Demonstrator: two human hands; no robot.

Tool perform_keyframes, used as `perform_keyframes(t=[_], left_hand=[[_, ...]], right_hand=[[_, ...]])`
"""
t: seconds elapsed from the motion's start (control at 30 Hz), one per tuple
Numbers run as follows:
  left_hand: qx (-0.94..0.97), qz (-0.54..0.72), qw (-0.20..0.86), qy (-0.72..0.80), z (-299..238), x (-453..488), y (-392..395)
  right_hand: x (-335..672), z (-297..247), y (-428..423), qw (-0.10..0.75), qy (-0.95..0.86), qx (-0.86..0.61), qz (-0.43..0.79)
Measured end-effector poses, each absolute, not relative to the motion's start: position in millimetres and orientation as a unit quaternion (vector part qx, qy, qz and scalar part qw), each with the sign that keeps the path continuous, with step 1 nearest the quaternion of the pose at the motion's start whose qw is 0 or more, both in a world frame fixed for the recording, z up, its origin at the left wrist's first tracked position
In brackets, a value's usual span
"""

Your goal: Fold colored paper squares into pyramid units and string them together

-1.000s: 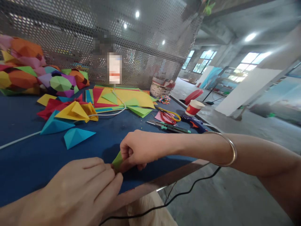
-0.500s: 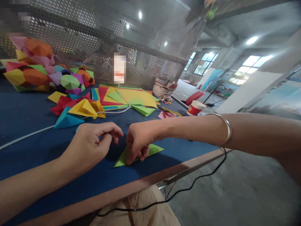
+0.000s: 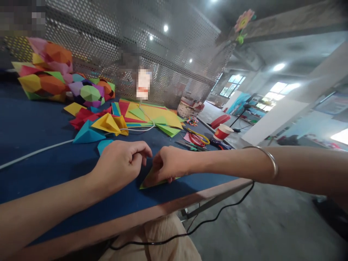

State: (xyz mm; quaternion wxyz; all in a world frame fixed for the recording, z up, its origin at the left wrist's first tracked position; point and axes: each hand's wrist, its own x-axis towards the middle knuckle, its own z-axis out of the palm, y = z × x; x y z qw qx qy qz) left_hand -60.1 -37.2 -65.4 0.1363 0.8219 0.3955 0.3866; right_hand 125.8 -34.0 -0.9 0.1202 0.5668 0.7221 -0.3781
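Observation:
A folded green paper piece (image 3: 149, 182) lies on the blue table (image 3: 35, 159) near its front edge. My right hand (image 3: 169, 165) presses down on it with its fingers bent; a silver bangle (image 3: 269, 159) rings that wrist. My left hand (image 3: 121, 163) is beside it on the left, fingers curled in a loose fist, its fingertips close to the paper's left side. Whether the left hand pinches the paper is hidden.
Folded paper shapes in yellow (image 3: 108, 123), cyan (image 3: 87, 134) and red lie behind the hands, with flat sheets (image 3: 152, 114) and a pile of paper polyhedra (image 3: 49, 78) farther back. Scissors (image 3: 197, 137), a paper cup (image 3: 223, 132), a white cord (image 3: 35, 152) and a perforated metal screen (image 3: 163, 54) are also here.
The green paper went from held between both hands to lying flat on the table. My right hand now covers more of it, and my left hand drew close beside it.

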Motion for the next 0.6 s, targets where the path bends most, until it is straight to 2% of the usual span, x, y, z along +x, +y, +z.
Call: perform_keyframes(t=[0.2, 0.47, 0.6], left_hand=[[0.825, 0.365, 0.139, 0.409, -63, -59, -38], [0.829, 0.359, 0.116, 0.412, -63, -61, -41], [0.834, 0.384, 0.094, 0.384, -64, -64, -42]], right_hand=[[125, -3, -39, 0.12, 0.742, 0.573, -0.326], [112, -8, -42, 0.167, 0.772, 0.571, -0.222], [115, -9, -47, 0.148, 0.782, 0.567, -0.209]])
